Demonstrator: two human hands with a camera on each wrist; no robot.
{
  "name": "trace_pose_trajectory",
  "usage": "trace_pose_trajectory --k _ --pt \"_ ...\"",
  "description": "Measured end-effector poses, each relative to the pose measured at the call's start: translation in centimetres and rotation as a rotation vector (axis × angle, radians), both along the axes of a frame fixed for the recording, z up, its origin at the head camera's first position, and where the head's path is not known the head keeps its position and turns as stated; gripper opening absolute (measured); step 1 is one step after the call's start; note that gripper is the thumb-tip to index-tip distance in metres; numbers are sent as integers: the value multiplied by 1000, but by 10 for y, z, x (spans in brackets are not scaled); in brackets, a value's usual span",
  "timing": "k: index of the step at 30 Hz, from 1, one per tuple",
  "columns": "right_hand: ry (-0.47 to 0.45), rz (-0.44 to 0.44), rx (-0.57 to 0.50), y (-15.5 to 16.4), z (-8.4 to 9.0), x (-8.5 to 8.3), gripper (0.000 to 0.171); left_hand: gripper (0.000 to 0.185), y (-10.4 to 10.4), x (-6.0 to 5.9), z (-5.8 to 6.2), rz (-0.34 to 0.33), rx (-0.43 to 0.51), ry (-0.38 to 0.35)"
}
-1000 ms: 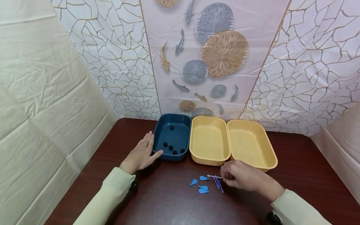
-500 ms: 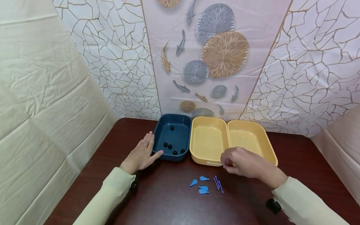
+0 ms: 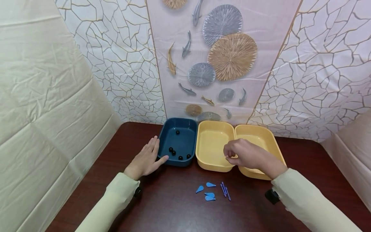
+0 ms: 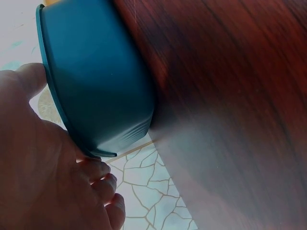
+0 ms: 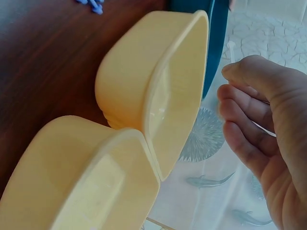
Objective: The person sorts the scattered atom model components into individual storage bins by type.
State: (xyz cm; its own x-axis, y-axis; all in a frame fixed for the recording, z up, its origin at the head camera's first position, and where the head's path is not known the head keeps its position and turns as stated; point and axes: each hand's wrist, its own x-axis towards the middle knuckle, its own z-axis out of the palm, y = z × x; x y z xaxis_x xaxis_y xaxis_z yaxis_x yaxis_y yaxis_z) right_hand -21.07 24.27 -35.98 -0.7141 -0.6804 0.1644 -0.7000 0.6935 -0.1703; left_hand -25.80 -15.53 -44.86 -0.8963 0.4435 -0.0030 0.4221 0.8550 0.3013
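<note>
A thin pale stick [image 5: 231, 52] of plastic is pinched between the thumb and curled fingers of the right hand [image 3: 244, 155]; in the right wrist view its tip shows just above the thumb, and in the head view it is too small to make out. The grip is together, clamped on that stick, and the hand hangs over the near right part of the middle tub, a yellow rectangular plastic basin [image 3: 213, 146]. A second yellow plastic basin [image 3: 262, 137] of the same shape touches it on the right, and the wrist lies across this one's near rim.

On the left of the row a dark blue plastic basin [image 3: 179, 129] stands against the middle one, with several small black beads [image 3: 174, 152] on its floor. The left hand [image 3: 145, 158] lies flat on the worktop, fingers straight and spread loose, holding nothing; its thumb touches the blue basin's near left corner.

Nearer the person, in front of the yellow basins, a few light blue teardrop-shaped plastic pieces [image 3: 207, 190] lie beside a small bundle of purple sticks [image 3: 225, 190].

The worktop [image 3: 162, 206] is dark reddish-brown wood with a slight sheen. Behind the basins hangs a backdrop sheet [image 3: 203, 58] printed with a gold-veined crackle pattern, fish and round fan shapes. Creased cream cloth [image 3: 43, 96] closes in the left side, and more shows at the far right.
</note>
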Motion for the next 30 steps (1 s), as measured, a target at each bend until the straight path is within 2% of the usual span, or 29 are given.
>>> trace_pose_trajectory --k 11,25,30 --pt "-1 -29 -38 -6 -12 -40 13 92 -1 -1 0 -6 -4 5" --pt "-46 -120 -82 -16 -57 -81 9 92 1 0 1 -8 5 -5" --pt "-86 -168 -75 -21 -68 -89 7 92 1 1 2 -4 5 -6"
